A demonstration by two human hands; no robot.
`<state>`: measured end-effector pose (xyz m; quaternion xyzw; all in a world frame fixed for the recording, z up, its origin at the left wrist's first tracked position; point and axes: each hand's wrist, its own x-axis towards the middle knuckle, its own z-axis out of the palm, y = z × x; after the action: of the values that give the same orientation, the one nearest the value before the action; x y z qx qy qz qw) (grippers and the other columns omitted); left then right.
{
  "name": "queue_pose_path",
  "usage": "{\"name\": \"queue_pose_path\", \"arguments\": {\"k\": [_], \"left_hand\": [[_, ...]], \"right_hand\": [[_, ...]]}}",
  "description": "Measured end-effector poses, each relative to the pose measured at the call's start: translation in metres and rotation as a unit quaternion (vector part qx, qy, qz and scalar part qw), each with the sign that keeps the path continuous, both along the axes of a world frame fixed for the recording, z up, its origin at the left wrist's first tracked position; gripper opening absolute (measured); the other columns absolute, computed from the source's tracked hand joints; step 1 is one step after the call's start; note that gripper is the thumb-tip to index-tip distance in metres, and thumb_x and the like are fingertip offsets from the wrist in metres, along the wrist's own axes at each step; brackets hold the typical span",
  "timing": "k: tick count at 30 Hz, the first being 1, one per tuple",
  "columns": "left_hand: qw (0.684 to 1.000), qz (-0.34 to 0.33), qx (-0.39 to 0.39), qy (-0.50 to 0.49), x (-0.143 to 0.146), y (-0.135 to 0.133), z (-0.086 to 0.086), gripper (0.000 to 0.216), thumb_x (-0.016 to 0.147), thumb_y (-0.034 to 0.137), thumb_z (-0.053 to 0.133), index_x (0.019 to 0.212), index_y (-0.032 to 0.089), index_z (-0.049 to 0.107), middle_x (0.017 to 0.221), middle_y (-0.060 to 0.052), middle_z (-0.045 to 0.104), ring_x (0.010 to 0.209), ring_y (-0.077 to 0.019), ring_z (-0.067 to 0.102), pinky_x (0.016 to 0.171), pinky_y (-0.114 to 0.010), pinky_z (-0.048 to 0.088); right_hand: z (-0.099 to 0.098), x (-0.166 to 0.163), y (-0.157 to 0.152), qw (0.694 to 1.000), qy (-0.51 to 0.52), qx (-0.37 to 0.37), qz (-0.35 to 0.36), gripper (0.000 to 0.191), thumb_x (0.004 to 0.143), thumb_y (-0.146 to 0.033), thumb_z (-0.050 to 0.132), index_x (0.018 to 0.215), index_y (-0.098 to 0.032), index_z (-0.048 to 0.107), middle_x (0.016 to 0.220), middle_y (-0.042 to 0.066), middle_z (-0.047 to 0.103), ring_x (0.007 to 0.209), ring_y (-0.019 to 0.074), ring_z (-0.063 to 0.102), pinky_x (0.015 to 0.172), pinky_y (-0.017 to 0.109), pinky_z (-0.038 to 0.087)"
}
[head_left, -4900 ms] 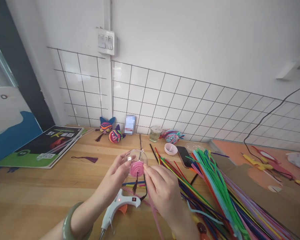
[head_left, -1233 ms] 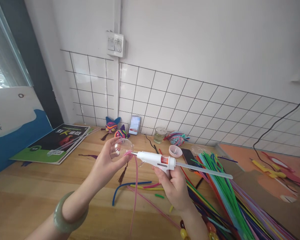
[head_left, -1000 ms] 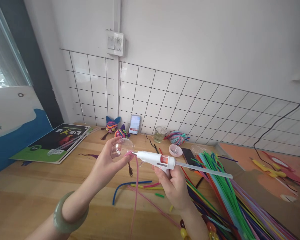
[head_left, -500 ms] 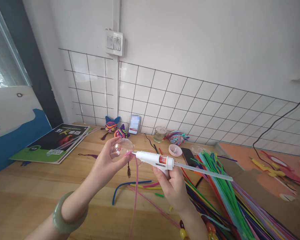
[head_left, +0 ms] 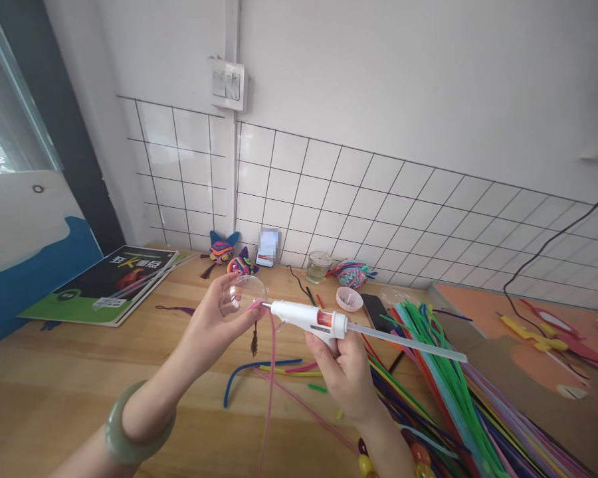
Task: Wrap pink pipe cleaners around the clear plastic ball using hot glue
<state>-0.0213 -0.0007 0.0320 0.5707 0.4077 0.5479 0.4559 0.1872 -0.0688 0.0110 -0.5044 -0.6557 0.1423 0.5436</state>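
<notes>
Between the fingers and thumb of my left hand (head_left: 216, 315) is a clear plastic ball (head_left: 245, 292). A pink pipe cleaner (head_left: 270, 378) hangs down from the ball's lower right side, its upper end close to my thumb. My right hand (head_left: 346, 372) is wrapped round the handle of a white glue gun (head_left: 299, 314), which points left. The nozzle meets the pink end at the ball's edge; whether glue is coming out cannot be made out. From the gun's back sticks a long glue stick (head_left: 408, 340). A dark tassel (head_left: 254, 340) shows just below the ball.
Colourful pipe cleaners (head_left: 443, 372) lie in a large bundle at the right, with loose blue ones (head_left: 249, 368) in the middle. Along the wall stand striped fish ornaments (head_left: 223, 249), a phone (head_left: 268, 247), a glass jar (head_left: 319, 265) and a pink bowl (head_left: 349, 299). A book (head_left: 104, 282) lies left.
Almost nothing differs. The glue gun's rear end and glue stick have shifted very slightly, and the tassel hangs a touch further left.
</notes>
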Motion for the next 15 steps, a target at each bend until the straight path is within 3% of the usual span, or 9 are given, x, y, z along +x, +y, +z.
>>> {"name": "queue_pose_path", "arguments": {"k": [15], "left_hand": [[1.000,-0.011,-0.010,-0.003,-0.0003,-0.0019,0.0017,0.064,0.069,0.038,0.080,0.123,0.019,0.053,0.105,-0.010,0.070,0.099,-0.0283,0.069,0.087,-0.048,0.057]], "right_hand": [[0.0002,0.0000,-0.0009,1.000,0.004,-0.001,-0.005,0.027,0.093,-0.038,0.060,0.112,-0.019,0.061,0.103,0.010,0.072,0.093,0.0234,0.070,0.083,0.034,0.059]]}}
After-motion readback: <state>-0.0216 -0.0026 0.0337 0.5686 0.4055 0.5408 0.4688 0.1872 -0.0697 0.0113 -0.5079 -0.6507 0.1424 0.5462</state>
